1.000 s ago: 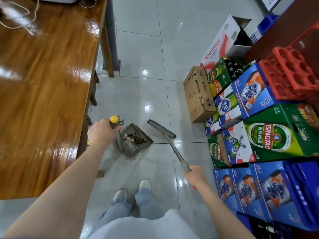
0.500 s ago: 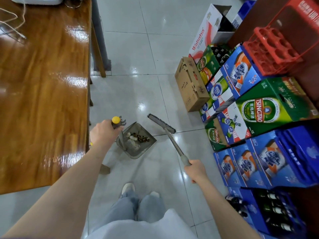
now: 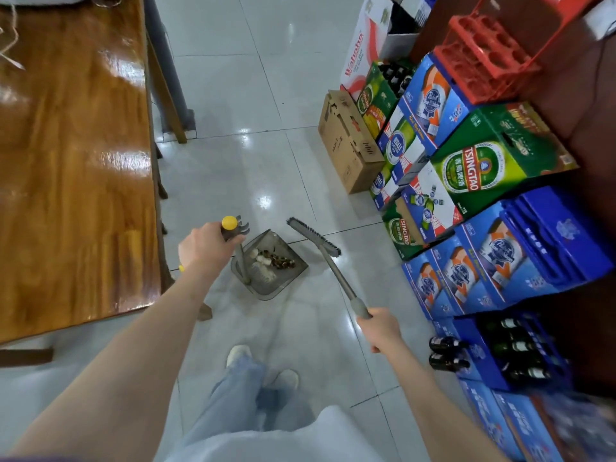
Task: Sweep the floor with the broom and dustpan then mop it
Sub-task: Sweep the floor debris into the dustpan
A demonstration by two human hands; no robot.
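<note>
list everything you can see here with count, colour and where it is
dustpan: one, grey, on the floor ahead, holding scraps
broom: one, grey with dark bristles, right of the dustpan
table: one, brown wood, left
beer boxes: many, blue and green, stacked at right
cardboard box: one, brown, on the floor by the stack
crate: one, red, atop the stack
bottles: several, dark, in a blue case, lower right
floor: pale glossy tiles
left hand: grips the dustpan's yellow-capped handle
right hand: grips the broom handle

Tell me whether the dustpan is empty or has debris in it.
Has debris. The dustpan holds a small pile of white and brown scraps near its middle.
</note>
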